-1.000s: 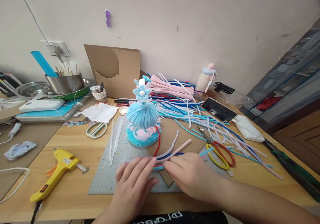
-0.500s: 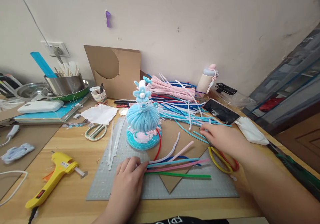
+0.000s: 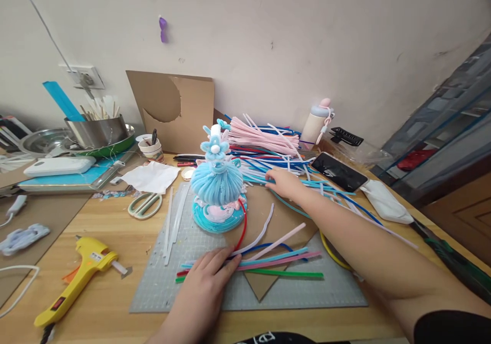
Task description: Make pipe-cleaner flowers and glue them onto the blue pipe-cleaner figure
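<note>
My left hand (image 3: 209, 280) lies over a small bundle of coloured pipe cleaners (image 3: 284, 258) on the grey cutting mat (image 3: 153, 293); thumb and fingers close around it, and short ends stick out left of the hand. My right hand (image 3: 286, 183) is at the front of the loose pipe cleaner pile (image 3: 253, 166), fingertips pinched together on blue strands. Exactly which strand they hold is hard to see. Left of that hand stands a light blue pipe cleaner figure (image 3: 218, 185) with a flower on top and a round base. A red pipe cleaner (image 3: 244, 226) curves beside it.
Yellow-handled scissors (image 3: 332, 252) lie partly under my right forearm. A yellow glue gun (image 3: 82, 277) rests at left, near green-rimmed scissors (image 3: 144, 206). A phone (image 3: 339, 171), a bottle (image 3: 317, 121) and a white packet (image 3: 385, 199) stand or lie at right. Cardboard (image 3: 192, 103) leans on the wall.
My right hand has moved left and away from me, from beside the scissors to the pile. Some blue and pale strands now extend to the right. Bundle ends now show left of my left hand.
</note>
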Available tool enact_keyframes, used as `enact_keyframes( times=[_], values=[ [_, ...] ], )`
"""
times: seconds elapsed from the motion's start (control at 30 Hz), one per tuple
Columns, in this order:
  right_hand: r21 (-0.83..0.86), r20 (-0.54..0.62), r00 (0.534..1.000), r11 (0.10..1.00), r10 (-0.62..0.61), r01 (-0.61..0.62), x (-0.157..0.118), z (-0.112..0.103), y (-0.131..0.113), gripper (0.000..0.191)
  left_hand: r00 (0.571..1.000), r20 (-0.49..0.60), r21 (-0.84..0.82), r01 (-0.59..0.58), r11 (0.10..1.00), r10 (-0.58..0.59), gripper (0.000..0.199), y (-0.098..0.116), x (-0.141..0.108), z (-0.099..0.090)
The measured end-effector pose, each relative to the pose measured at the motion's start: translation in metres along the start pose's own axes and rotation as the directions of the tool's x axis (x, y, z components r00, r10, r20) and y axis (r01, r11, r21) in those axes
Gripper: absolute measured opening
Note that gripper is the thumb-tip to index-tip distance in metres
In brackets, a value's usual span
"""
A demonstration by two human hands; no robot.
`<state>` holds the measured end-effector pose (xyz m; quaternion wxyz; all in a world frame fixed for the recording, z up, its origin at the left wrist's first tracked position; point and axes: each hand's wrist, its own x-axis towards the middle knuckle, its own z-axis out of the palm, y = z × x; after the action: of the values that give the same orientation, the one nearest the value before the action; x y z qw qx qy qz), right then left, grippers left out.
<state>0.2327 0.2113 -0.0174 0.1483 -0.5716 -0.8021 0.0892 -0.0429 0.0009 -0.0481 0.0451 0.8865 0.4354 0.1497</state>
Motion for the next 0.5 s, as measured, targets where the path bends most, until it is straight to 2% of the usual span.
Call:
enact_keyframes(
  times=[0.07, 0.2, 0.27, 0.3, 0.37, 0.43, 0.47, 0.5],
  values=[
    [0.06, -0.032, 0.999, 0.998, 0.006, -0.004, 0.004, 0.003, 0.004, 0.003, 1.0, 0.009, -0.01, 0.005, 1.0, -0.005, 0.066, 0.0, 0.0, 0.0],
    [0.257, -0.195, 0.978, 0.966, 0.07, -0.018, 0.005, -0.007, 0.014, 0.01, 1.0, -0.004, -0.037, 0.026, 0.999, -0.027, 0.063, 0.001, 0.0, -0.002],
    [0.373, -0.342, 0.929, 0.928, 0.14, -0.002, 0.002, -0.019, 0.016, 0.01, 0.999, -0.035, -0.049, 0.035, 0.998, -0.037, 0.057, 0.002, -0.001, -0.004],
    [0.426, -0.43, 0.884, 0.904, 0.181, 0.023, -0.001, -0.026, 0.016, 0.008, 0.997, -0.055, -0.055, 0.043, 0.998, -0.046, 0.054, 0.002, -0.001, -0.005],
    [0.498, -0.603, 0.753, 0.861, 0.262, 0.1, -0.009, -0.044, 0.011, 0.004, 0.993, -0.095, -0.064, 0.067, 0.996, -0.073, 0.048, 0.003, -0.002, -0.008],
    [0.511, -0.759, 0.573, 0.828, 0.31, 0.229, -0.023, -0.062, 0.0, 0.005, 0.986, -0.13, -0.068, 0.095, 0.993, -0.104, 0.043, 0.004, -0.002, -0.01],
    [0.485, -0.829, 0.462, 0.815, 0.315, 0.317, -0.033, -0.071, -0.007, 0.004, 0.983, -0.142, -0.066, 0.105, 0.992, -0.114, 0.041, 0.003, -0.002, -0.01],
    [0.418, -0.902, 0.308, 0.792, 0.302, 0.446, -0.044, -0.078, -0.015, 0.007, 0.981, -0.151, -0.063, 0.11, 0.992, -0.118, 0.039, 0.003, -0.001, -0.01]
  ],
)
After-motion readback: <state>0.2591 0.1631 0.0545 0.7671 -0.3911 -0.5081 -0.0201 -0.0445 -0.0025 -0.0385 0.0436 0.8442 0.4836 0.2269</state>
